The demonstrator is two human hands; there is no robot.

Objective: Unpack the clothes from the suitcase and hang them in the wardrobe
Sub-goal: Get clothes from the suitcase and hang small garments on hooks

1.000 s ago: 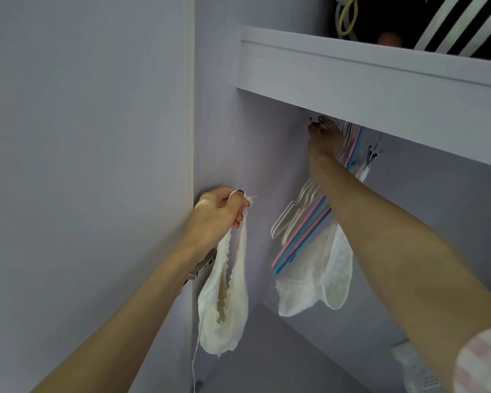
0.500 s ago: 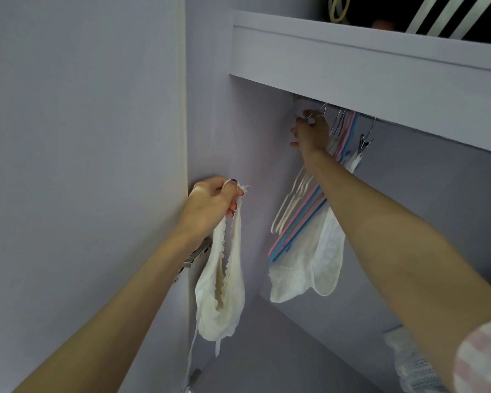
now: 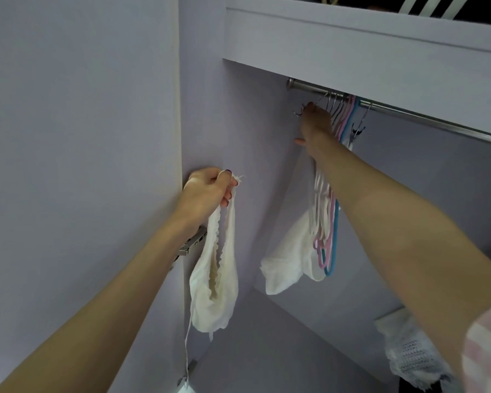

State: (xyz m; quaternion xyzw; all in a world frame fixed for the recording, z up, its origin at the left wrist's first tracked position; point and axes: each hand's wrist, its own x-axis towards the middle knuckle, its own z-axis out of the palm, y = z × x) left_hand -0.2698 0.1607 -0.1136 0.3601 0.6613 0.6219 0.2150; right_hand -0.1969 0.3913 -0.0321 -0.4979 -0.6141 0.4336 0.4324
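Note:
My left hand (image 3: 209,188) grips the top of a white lace-trimmed garment (image 3: 214,279) that hangs down beside the open wardrobe door. My right hand (image 3: 316,124) reaches up inside the wardrobe and holds the metal hook of a hanger just below the steel rail (image 3: 408,114). A bunch of white, pink and blue hangers (image 3: 328,222) dangles from the rail by my right wrist, and a second white garment (image 3: 288,265) hangs among them.
The lilac wardrobe door (image 3: 77,137) stands open on the left with its hinge (image 3: 192,245). A shelf front (image 3: 366,49) runs above the rail. A metal clip hanger (image 3: 359,130) hangs further right. White lacy cloth (image 3: 411,353) lies at lower right.
My right hand has come down off the rail with a hanger hook, and the bunch of hangers has swung to hang more vertically. My left hand still grips the white garment.

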